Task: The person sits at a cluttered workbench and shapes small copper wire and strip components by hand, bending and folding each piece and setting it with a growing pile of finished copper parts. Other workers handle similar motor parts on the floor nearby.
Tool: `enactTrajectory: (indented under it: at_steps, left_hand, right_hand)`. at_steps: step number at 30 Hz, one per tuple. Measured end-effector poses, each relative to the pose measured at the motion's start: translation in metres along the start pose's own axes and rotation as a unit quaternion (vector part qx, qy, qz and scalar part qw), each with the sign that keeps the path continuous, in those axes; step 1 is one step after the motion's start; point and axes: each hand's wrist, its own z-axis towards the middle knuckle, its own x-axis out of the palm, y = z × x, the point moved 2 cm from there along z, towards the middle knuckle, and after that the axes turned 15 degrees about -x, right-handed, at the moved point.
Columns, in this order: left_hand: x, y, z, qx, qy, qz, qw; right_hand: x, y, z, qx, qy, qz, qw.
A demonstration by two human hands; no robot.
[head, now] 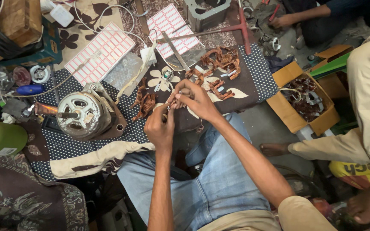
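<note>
My left hand and my right hand meet above my lap, fingertips pinched together on a small copper wire piece; what exactly it is stays too small to tell. Just beyond my hands, several copper wire coils lie on a dark dotted cloth. More copper coil scraps sit left of my hands. A grey electric motor with a shaft rests on the cloth further left.
Two sheets of red-bordered labels lie at the back. A cardboard box of copper windings stands on the right. Another person's bare foot and beige trousers are at right; a further person's hand works at top. A red-handled metal tool lies across.
</note>
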Motion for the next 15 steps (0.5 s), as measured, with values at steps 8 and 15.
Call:
enactTrajectory:
  at_steps: [8,15]
  left_hand:
    - [-0.0020,-0.0022,-0.0011,0.042,0.003,-0.001,0.999]
    - [-0.0007,-0.0028,-0.0029,0.045,-0.010,0.019,0.999]
  right_hand:
    - [0.0034,-0.0022,-0.0007,0.021,-0.003,-0.095,0.995]
    - [0.0046,-0.0002,0.0047,0.029,0.011,-0.044,0.999]
